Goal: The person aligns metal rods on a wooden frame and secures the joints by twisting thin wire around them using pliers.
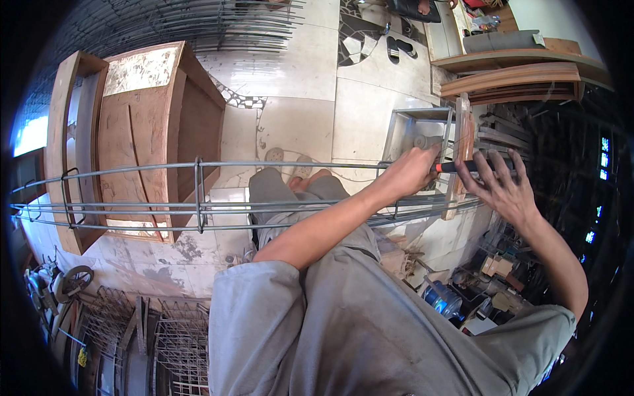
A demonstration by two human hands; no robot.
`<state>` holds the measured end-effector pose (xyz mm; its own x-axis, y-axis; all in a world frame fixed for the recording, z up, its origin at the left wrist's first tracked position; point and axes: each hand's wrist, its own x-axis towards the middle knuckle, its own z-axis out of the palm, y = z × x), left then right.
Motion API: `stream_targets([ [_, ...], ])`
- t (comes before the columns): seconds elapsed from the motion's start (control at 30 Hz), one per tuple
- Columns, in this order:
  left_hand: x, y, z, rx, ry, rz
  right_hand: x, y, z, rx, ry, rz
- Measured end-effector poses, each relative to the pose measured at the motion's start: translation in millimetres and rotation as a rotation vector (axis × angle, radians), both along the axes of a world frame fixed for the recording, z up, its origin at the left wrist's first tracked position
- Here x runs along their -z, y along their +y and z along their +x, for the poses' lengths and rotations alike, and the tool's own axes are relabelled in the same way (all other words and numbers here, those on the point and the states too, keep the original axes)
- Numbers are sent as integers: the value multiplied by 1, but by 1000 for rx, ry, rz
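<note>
"How are the hands set?"

"They're apart, but near each other, on the right. The right hand (512, 195) is open: its fingers are spread and a little bent."

"Is anything in it?"

"The black handle of a tool (457, 166) runs beneath those fingers. They seem to touch it, though they aren't wrapped around it."

"And the left hand (413, 173)?"

"Its fingers are bent inward, by the red end of the handle. The fingertips are mostly hidden, so I can't tell whether they're clamped on the tool, on something thin, or on nothing."

"Where's the tool, exactly?"

"Between the hands, lying roughly sideways, just in front of an upright wooden board (464, 129)."

"And the long steel frame (199, 198)?"

"It stretches across in front of the person, from far left to the board's side. Its thin rods run through loops, and the left forearm passes over the lower ones."

"What's over at the left end?"

"A large wooden box (135, 135), with the rods passing across it. A metal stool (426, 113) stands near the left hand, just beyond it."
</note>
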<state>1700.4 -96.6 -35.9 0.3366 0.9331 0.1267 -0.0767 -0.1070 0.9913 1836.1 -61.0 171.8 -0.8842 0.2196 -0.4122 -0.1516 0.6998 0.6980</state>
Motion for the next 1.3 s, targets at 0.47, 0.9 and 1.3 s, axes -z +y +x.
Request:
stream_targets([
  [0.47,27,5,-72,391,718,147,-15,5,-31,865,-54,-524],
  [0.9,24,-2,-67,309,698,139,18,23,35,1712,220,-1163],
  [1.3,17,-4,-72,310,665,92,39,27,62,1830,282,-1259],
])
